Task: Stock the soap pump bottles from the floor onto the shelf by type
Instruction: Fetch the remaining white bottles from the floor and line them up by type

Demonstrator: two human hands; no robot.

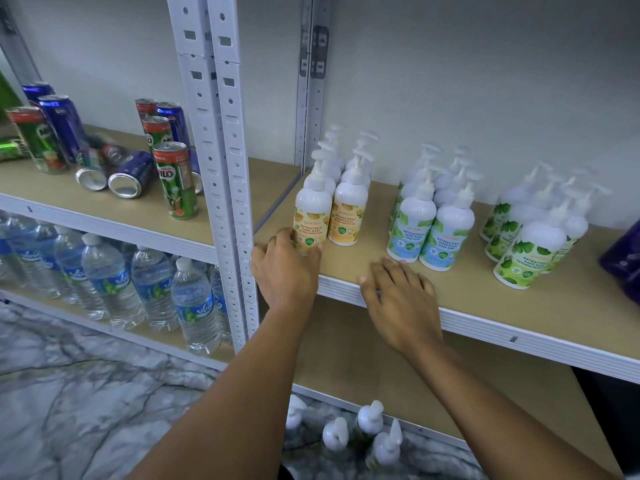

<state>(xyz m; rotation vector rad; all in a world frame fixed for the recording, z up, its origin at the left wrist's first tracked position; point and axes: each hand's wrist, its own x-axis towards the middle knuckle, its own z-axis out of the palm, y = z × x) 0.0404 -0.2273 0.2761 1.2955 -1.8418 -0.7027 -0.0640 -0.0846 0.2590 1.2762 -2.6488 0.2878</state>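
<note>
On the shelf board the white pump bottles stand in three groups. Orange-label bottles are at the left, blue mint-label ones in the middle, green-label ones at the right. My left hand grips the base of the front orange-label bottle, which stands upright on the board. Flat on the shelf's front edge, below the mint group, rests my right hand with fingers spread and nothing in it. Several more pump bottles stand on the floor below, only their tops showing.
A white slotted upright splits the rack just left of my left hand. The left bay holds drink cans, some toppled, and water bottles underneath. A dark purple item sits at the far right. The floor is marbled grey.
</note>
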